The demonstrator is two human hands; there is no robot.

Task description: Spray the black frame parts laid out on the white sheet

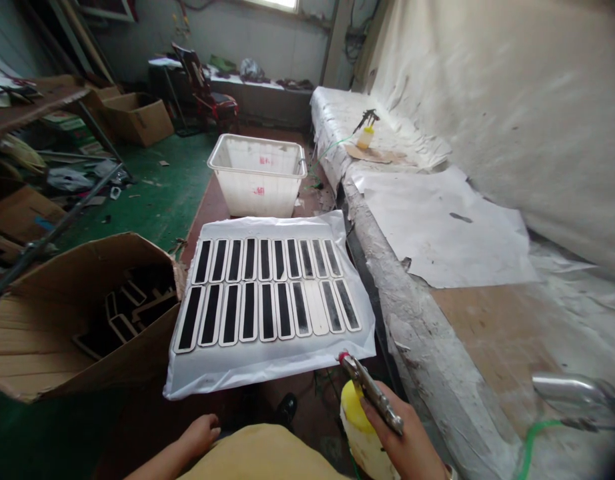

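Cardboard sits furthest to the left of what I hold: an open box (62, 320) tipped on its side, with dark framed strips (132, 310) heaped inside it. My left hand (200, 433) rests low by my knee, left of the bottle and a little below it, fingers curled loosely and holding nothing; it touches only the yellow cloth of my lap (262, 453).

Ahead of my left hand, and up and to the left of my right one, a white plastic sheet (267, 363) lies spread flat. On it are two rows of narrow plates (267, 287), pale-rimmed with black centres, laid side by side and almost touching; one plate in the near row, towards my right hand, shows pale all over. Beyond the sheet, well away from both hands, stands a white plastic tub (257, 173).

My right hand (407, 443) is wrapped around a small bottle (360, 427) with a yellow top, held upright against my palm. Between the fingers of that same hand lies a slim metal spray gun (370, 390), its red tip pointing up and left to the near right corner of the sheet, just short of the plates.

Right of my grip runs a long paint-crusted bench (437, 360) covered with white paper (437, 227). At the far right edge, a second metal tool (577, 397) with a green hose (535, 437) lies on the bench.
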